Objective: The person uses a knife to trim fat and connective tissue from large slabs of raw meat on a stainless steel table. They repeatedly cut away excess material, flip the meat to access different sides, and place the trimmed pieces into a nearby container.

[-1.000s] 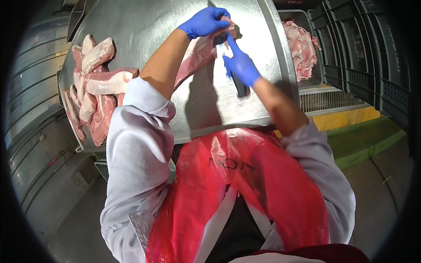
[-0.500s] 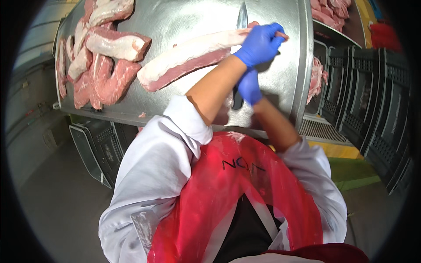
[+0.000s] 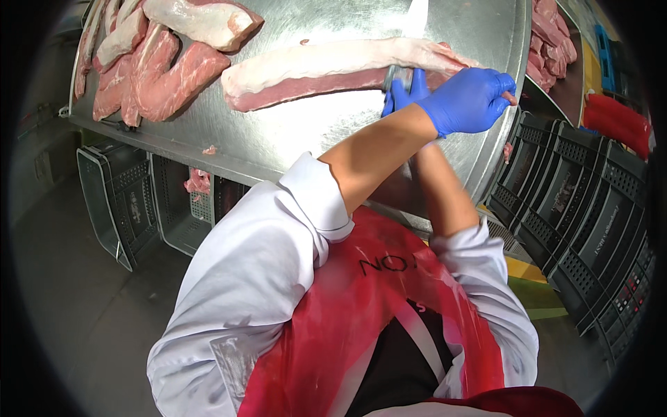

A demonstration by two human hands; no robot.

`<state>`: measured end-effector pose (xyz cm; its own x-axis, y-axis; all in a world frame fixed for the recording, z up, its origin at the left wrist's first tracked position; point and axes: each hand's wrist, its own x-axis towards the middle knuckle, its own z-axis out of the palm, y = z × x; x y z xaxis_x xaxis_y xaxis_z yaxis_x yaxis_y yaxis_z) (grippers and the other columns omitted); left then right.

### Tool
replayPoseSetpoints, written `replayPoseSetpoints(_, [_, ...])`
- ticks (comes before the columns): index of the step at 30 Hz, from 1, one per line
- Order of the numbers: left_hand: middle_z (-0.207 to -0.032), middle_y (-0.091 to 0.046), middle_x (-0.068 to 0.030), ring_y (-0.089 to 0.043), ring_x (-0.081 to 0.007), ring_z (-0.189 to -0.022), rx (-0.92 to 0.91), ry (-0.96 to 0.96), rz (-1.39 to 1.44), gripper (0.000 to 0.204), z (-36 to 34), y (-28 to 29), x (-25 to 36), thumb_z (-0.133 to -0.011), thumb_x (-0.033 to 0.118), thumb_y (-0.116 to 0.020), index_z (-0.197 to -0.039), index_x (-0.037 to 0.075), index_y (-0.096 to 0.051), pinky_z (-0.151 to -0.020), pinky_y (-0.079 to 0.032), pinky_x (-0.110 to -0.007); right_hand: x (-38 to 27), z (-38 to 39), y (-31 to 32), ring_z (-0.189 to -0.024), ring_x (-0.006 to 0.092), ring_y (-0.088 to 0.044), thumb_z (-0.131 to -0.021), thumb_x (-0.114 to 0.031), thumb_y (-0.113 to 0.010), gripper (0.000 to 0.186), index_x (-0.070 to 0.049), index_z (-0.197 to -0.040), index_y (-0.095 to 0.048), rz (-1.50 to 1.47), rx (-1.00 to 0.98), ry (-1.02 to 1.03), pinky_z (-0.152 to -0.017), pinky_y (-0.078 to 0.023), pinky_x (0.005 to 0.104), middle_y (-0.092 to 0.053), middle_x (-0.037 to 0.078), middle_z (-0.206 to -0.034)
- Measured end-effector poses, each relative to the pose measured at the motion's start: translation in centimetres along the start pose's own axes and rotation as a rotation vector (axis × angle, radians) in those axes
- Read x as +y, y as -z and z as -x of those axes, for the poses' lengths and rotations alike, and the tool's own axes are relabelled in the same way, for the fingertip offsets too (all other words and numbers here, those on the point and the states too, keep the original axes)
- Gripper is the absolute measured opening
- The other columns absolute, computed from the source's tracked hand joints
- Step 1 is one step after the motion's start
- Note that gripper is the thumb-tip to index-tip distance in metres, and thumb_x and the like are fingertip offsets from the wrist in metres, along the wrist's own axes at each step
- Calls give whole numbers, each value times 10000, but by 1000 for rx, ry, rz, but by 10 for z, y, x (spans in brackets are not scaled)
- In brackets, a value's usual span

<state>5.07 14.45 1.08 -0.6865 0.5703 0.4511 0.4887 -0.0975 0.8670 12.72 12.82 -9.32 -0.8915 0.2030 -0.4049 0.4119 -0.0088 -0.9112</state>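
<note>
A long strip of pork loin (image 3: 313, 68), white fat above and dark pink flesh below, lies across the steel table. My left hand (image 3: 465, 103), in a blue glove, is closed on its right end; a bit of meat pokes out past the fingers. My right hand (image 3: 406, 94), also gloved in blue, sits partly hidden beneath my left forearm. It appears to hold a knife (image 3: 417, 19), whose blade passes under the strip, its tip showing beyond the far side. The knife's handle is hidden.
Several pork pieces (image 3: 184, 76) are piled at the table's left. Beyond the right edge of the steel table (image 3: 292, 142) stand a container of meat (image 3: 549, 45) and stacked dark crates (image 3: 556, 201). More crates (image 3: 128, 187) are below the near left edge.
The view has shifted. My left hand has moved right along the strip to its end. My right hand and the knife have moved farther forward, closer to the meat.
</note>
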Motion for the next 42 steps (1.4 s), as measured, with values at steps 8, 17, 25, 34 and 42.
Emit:
replayPoseSetpoints(8, [-919, -751, -139, -723, -343, -841, 80, -2, 68, 152, -3, 22, 27, -931, 154, -658, -1023, 34, -666, -747, -564, -417, -15, 33, -33, -1404, 250, -455, -1060, -158, -522, 728, -67, -1635, -85, 31, -18, -34, -1150, -398, 373, -389, 185, -1573])
replayPoseSetpoints(17, [-880, -753, -129, -748, -256, -843, 239, -83, 208, 89, -15, 23, 40, -911, 75, -663, -979, 19, -678, -721, -571, -363, -74, -8, -43, -1448, 240, -403, -1073, -151, -503, 757, -100, -1659, -28, 16, -173, -290, -1164, -380, 366, -337, 170, -1618])
replayPoseSetpoints(25, [-870, -752, -130, -751, -287, -816, 252, -100, 249, 93, -24, 39, 56, -907, 82, -664, -982, 28, -673, -722, -586, -375, -12, 44, -73, -1382, 251, -345, -1071, -227, -483, 805, -48, -1643, 53, 89, -209, 113, -1090, -336, 391, -255, 185, -1580])
replayPoseSetpoints(34, [-868, -752, -120, -744, -314, -844, 168, -126, 207, 120, -32, 58, 78, -877, 81, -658, -983, 32, -685, -742, -592, -409, -59, 21, -96, -550, 136, -562, -1016, -140, -529, 716, -57, -1634, -178, 166, -83, -38, -510, -504, 317, -633, 83, -759])
replayPoseSetpoints(42, [-865, -751, -105, -743, -298, -844, 207, -179, 302, 95, -37, 58, 89, -870, 85, -670, -954, 40, -675, -737, -584, -404, -71, 40, -129, -541, 210, -587, -999, -145, -531, 762, -82, -1650, -139, 315, -111, -96, -549, -525, 381, -643, 118, -734])
